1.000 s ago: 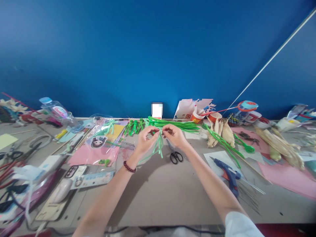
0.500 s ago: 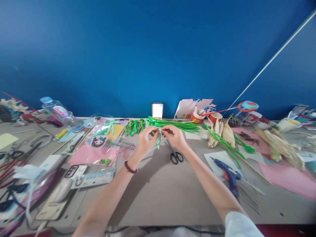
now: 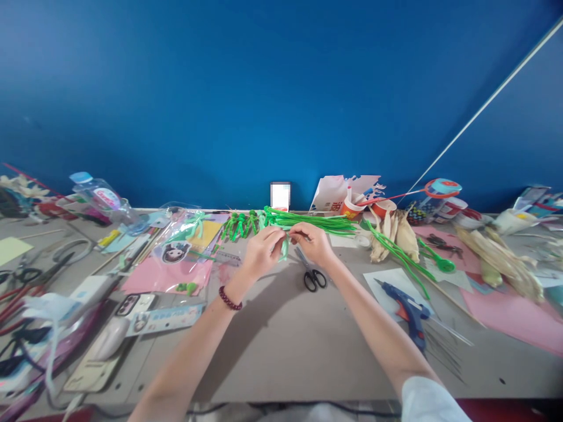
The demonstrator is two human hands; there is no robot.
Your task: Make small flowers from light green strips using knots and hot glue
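Note:
Pinched between my two hands is a pale green pipe cleaner (image 3: 285,251), mostly covered by the fingers. My left hand (image 3: 264,251), with a dark red bead bracelet at the wrist, closes on it from the left. The fingertips of my right hand (image 3: 313,241) are closed at its other side. Just behind the hands lies a bundle of bright green pipe cleaners (image 3: 316,220). Several twisted green pipe cleaner figures (image 3: 241,225) stand to its left. Black-handled scissors (image 3: 315,279) lie below my right hand, blades pointing away.
A phone (image 3: 280,196) stands against the blue wall. On the left are a clear plastic bag (image 3: 176,252), a water bottle (image 3: 103,196) and a white mouse (image 3: 111,339). To the right lie a blue glue gun (image 3: 409,310), dried husks (image 3: 501,264) and a red paper cup (image 3: 352,208).
My left hand has turned slightly, with its fingers now more over the pale green pipe cleaner. The loose end that pointed down to the left has drawn in. My right hand has barely moved.

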